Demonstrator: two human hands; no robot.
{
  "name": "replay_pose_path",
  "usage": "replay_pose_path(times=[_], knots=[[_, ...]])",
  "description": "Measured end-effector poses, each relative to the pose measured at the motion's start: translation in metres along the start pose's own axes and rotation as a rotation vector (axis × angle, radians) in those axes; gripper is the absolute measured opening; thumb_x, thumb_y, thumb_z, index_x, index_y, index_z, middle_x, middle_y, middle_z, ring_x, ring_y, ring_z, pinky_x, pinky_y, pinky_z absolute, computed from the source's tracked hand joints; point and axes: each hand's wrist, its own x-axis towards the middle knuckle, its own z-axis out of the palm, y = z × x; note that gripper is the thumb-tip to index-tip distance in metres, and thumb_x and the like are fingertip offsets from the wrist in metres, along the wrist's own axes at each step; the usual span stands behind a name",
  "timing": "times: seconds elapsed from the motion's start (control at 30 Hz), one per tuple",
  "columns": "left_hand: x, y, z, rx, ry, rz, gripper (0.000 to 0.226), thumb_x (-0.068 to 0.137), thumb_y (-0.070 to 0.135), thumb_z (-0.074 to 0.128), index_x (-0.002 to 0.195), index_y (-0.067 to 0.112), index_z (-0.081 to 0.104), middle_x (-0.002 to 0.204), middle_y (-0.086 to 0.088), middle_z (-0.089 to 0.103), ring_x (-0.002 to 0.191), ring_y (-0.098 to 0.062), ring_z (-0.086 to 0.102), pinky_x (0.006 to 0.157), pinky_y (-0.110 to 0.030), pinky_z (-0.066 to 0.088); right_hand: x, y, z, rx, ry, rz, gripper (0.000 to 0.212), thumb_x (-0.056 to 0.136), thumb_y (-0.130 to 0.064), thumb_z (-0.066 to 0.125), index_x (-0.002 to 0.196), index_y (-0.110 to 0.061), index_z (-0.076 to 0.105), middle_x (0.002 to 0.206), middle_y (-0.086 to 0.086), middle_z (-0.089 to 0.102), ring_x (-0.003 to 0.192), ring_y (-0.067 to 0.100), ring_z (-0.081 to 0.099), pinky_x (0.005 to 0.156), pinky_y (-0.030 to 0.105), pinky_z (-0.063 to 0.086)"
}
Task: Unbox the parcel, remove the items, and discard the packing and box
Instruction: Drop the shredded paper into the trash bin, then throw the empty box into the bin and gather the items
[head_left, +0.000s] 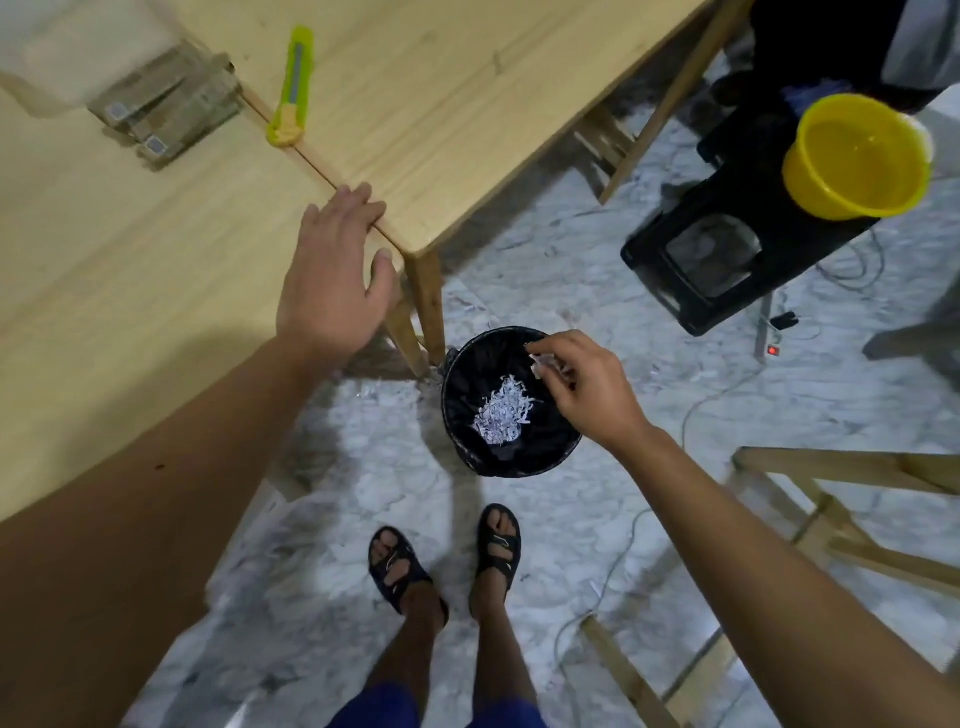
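A black lined waste bin (462, 431) stands on the marble floor by the table leg, with a heap of white shredded paper (503, 409) at its bottom. My right hand (587, 392) hovers over the bin's right rim, fingertips pinched on a small tuft of shredded paper (543, 364). My left hand (335, 270) rests open and flat on the corner of the wooden table (441, 119), holding nothing. Small brown wooden blocks (166, 111) lie in a pile at the table's far left, blurred.
A green-yellow box cutter (291, 88) lies on the table. A yellow plastic tub (857, 156) sits on a black stool (727, 249) at right. Cables and a power strip (769, 332) trail over the floor. A wooden frame (841, 499) stands at lower right. My sandalled feet are below.
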Motion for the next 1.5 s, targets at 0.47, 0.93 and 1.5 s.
replay_pose_path(times=[0.47, 0.93, 1.5], knots=[[0.0, -0.008, 0.002, -0.024, 0.01, 0.02, 0.048, 0.106, 0.026, 0.046, 0.152, 0.011, 0.045, 0.164, -0.006, 0.038, 0.157, -0.022, 0.023, 0.131, -0.044, 0.01, 0.002, 0.013, 0.004, 0.096, 0.074, 0.049, 0.02, 0.095, -0.014, 0.072, 0.114, -0.018, 0.074, 0.106, -0.004, 0.07, 0.098, 0.009, 0.07, 0.087, 0.034, 0.061], [-0.061, -0.08, -0.063, -0.057, 0.142, -0.138, 0.048, 0.096, 0.01, 0.066, 0.142, 0.001, 0.055, 0.149, -0.016, 0.055, 0.149, -0.033, 0.039, 0.121, -0.049, 0.035, 0.084, -0.106, 0.0, 0.133, 0.088, -0.224, 0.017, 0.098, -0.031, 0.068, 0.114, -0.024, 0.072, 0.105, -0.011, 0.07, 0.096, 0.007, 0.067, 0.08, 0.034, 0.057], [-0.247, -0.227, -0.186, -0.038, 0.553, -0.691, 0.049, 0.096, 0.04, 0.051, 0.132, 0.008, 0.06, 0.131, -0.008, 0.064, 0.124, -0.027, 0.057, 0.103, -0.033, 0.044, 0.191, -0.393, 0.179, 0.282, -0.231, -0.684, 0.047, 0.09, -0.033, 0.078, 0.133, -0.022, 0.062, 0.128, -0.005, 0.06, 0.115, 0.01, 0.06, 0.097, 0.036, 0.053]])
